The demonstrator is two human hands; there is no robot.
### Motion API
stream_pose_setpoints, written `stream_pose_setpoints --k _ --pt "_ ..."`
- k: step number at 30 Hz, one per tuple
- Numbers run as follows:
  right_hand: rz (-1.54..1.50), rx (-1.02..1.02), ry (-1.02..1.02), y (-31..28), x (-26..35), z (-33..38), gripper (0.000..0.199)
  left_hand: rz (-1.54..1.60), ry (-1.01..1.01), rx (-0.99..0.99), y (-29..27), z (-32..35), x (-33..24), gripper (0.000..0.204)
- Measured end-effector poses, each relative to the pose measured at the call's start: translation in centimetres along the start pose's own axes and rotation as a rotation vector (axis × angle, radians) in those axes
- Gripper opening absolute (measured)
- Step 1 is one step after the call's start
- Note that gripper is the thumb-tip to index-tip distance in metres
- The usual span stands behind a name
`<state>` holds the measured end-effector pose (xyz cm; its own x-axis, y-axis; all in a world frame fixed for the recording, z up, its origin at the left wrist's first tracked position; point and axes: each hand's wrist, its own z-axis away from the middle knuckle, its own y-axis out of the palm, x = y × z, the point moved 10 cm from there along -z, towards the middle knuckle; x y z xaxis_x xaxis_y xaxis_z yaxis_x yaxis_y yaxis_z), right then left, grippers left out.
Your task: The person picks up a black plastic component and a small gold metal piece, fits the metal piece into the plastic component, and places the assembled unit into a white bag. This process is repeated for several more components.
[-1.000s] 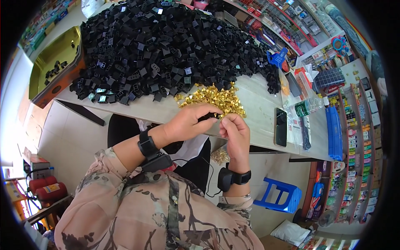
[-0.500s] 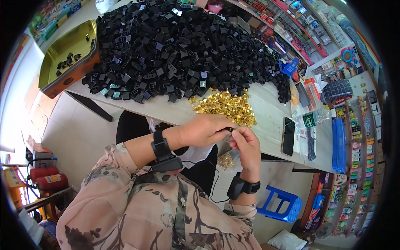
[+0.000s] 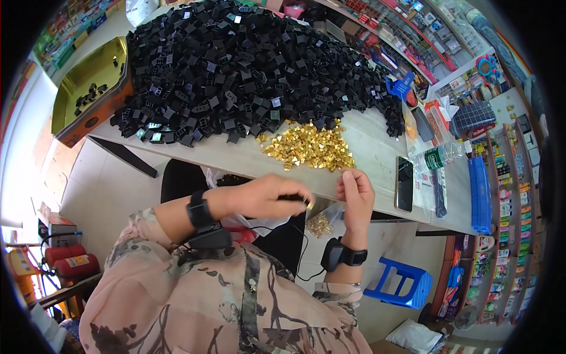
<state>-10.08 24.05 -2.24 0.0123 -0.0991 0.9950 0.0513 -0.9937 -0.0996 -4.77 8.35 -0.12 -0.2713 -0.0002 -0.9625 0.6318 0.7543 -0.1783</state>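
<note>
Guessing we're mid-pickup: left hand pinching a tiny piece, right hand pressed together beside the gold pile (can't tell on what), so next likely wants light fingertips.

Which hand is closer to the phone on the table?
Right. The right hand is left of the phone, with a gap between them; the left hand is farther left, on the right hand's far side.

Table — heap at back, tin to its left, bits before it — phone, then bottle, right.
</note>
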Motion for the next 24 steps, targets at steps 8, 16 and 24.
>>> stream_pose_setpoints --k 8,16,24 --pt "0.406 -0.022 -0.197 1.9 1.0 -0.1 0.016 -0.487 -0.236 0.046 -0.8 4.2 13.1 0.032" --pt "0.719 -0.094 -0.408 5.2 4.0 0.3 0.016 -0.448 -0.184 0.182 -0.4 3.5 6.3 0.034" --pt "0.801 -0.139 -0.464 5.3 4.0 0.3 0.014 -1.037 -0.058 -0.447 -11.5 -1.1 -3.0 0.024"
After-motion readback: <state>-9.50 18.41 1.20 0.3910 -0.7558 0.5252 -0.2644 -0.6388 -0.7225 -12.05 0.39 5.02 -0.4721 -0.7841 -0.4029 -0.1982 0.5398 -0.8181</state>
